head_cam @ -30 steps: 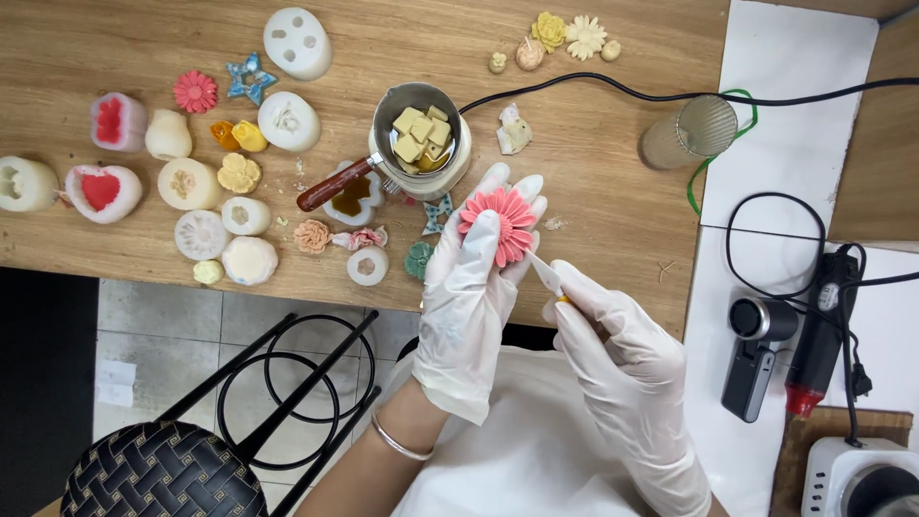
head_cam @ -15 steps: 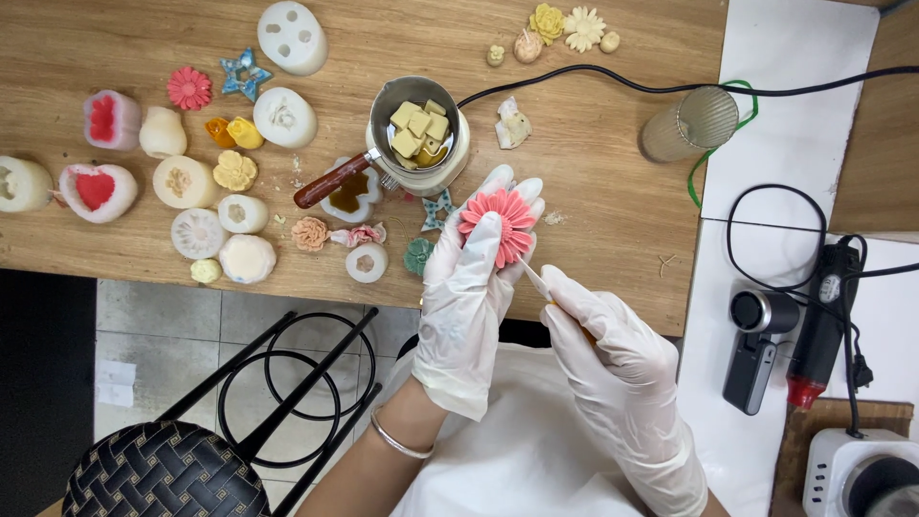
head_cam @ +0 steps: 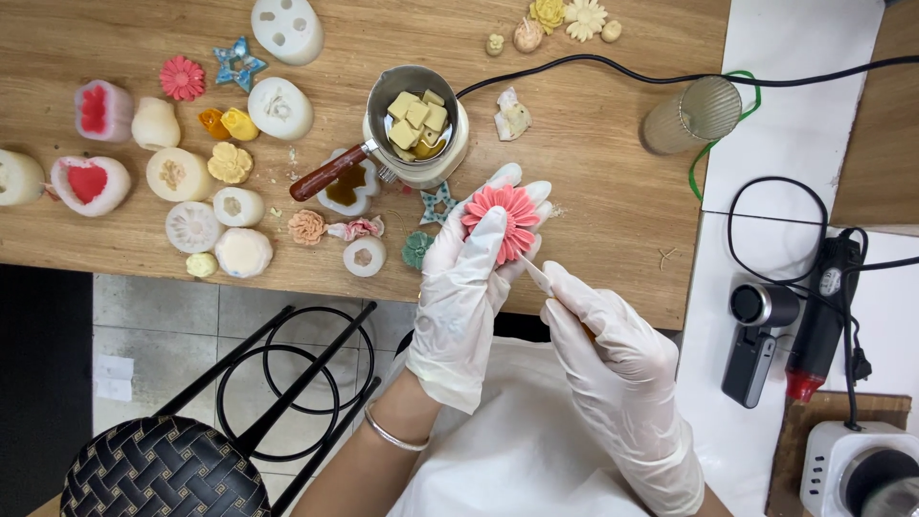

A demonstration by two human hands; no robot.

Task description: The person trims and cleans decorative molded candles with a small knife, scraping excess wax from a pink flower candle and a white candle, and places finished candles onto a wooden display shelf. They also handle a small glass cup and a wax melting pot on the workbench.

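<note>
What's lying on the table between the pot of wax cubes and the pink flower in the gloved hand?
In the head view, a small teal star-shaped piece lies between the pot and the pink flower held in the left hand.

The person is wearing thin white disposable gloves on both hands, the left hand (head_cam: 464, 297) at the frame's centre and the right hand (head_cam: 613, 369) just right of it. The gloves are wrinkling over the fingers and bunching at the wrists. A slim silver bangle (head_cam: 392, 436) is circling the left wrist. A white garment (head_cam: 517, 450) is covering the lap at lower centre.
</note>
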